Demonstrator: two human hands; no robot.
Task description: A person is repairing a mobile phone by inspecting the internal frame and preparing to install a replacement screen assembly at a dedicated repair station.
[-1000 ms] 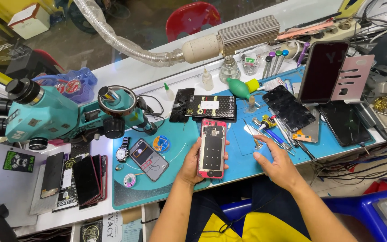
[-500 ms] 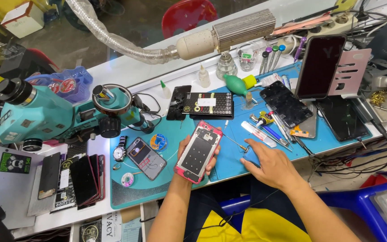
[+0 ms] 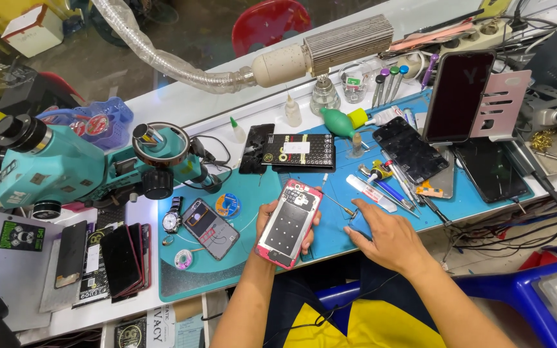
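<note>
I look down on a white desk (image 3: 227,103) crowded with phone repair gear. Two mats cover its middle: a teal one (image 3: 195,277) to the left and a blue one (image 3: 459,203) to the right, edges meeting under my hands. At the far left stands a large teal microscope (image 3: 53,171), its ring light (image 3: 159,145) hanging over the teal mat. Across the top runs a clear ribbed hose (image 3: 162,61) ending in a grey finned nozzle (image 3: 349,45).

A dark phone (image 3: 456,96) leans upright on a pink stand (image 3: 501,103) at the upper right. Below it a black screen panel (image 3: 410,148) lies flat on the blue mat, and another dark phone (image 3: 488,171) lies just right of that. A black card with yellow marks (image 3: 298,153) sits near the middle, and a green rubber blower (image 3: 340,122) lies behind it.

My left hand (image 3: 278,222) is closed around an opened phone with a pink rim (image 3: 289,223), holding it lifted and tilted above the seam of the two mats, its bare inner side facing me. My right hand (image 3: 385,235) lies flat on the blue mat, fingers spread and holding nothing, its fingertips beside a thin metal tool (image 3: 340,206).

On the teal mat lie a second opened phone (image 3: 211,229), a wristwatch (image 3: 171,219) and a small reel (image 3: 229,205). Several dark phones (image 3: 120,261) are stacked at the left edge.
</note>
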